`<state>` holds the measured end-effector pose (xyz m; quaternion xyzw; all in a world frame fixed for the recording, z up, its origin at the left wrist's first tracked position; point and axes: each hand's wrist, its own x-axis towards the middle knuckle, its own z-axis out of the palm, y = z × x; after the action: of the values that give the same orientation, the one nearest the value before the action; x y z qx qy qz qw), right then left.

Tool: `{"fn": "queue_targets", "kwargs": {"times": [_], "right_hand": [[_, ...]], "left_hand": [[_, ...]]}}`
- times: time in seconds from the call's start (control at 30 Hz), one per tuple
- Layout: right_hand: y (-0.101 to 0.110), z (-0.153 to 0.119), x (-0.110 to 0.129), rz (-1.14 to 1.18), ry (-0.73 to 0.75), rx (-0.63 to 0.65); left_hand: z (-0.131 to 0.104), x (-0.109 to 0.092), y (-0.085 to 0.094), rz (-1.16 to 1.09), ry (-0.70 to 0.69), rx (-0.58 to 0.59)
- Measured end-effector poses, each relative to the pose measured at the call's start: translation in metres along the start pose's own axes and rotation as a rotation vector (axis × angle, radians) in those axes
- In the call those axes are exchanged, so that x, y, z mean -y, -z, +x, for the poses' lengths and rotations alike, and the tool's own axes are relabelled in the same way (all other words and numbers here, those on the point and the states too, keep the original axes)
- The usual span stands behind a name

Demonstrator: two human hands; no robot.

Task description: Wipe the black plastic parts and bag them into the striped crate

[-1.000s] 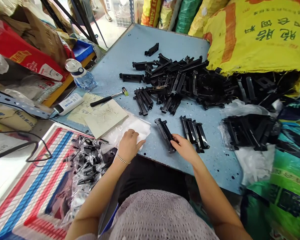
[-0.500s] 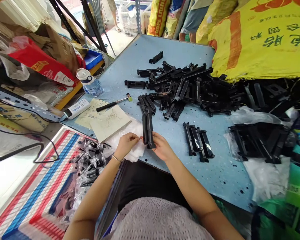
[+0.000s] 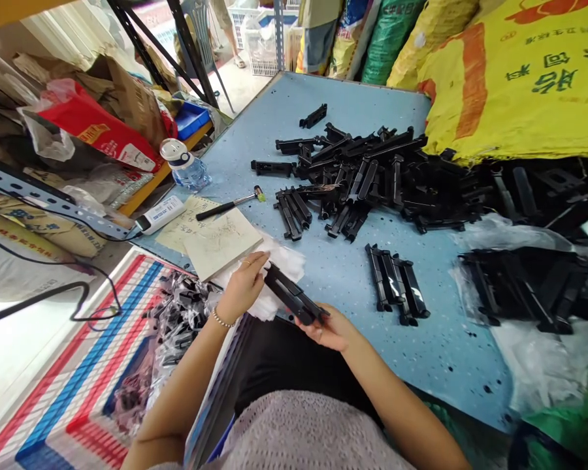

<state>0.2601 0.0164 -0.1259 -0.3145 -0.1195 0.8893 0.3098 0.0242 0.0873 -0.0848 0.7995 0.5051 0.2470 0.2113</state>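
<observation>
R hand (image 3: pixel 331 331), fingers round blk part (image 3: pixel 294 292), L hand (image 3: pixel 241 289) at other end, grip unclear

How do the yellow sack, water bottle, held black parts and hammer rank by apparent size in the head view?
1. Yellow sack
2. Water bottle and held black parts: too alike to rank; the parts are nearer the camera
3. Hammer

Held part (image 3: pixel 294 295) in smooth, faintly glossy plastic
</observation>
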Motion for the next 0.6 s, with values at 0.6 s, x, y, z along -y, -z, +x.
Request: {"fn": "queue_targets", "kwargs": {"times": [0.6], "right_hand": [[-0.03, -0.062, 0.035, -1.105, 0.514, -0.314]], "left_hand": [[-0.143, 0.01, 0.083, 0.11, 0.224, 0.397]]}}
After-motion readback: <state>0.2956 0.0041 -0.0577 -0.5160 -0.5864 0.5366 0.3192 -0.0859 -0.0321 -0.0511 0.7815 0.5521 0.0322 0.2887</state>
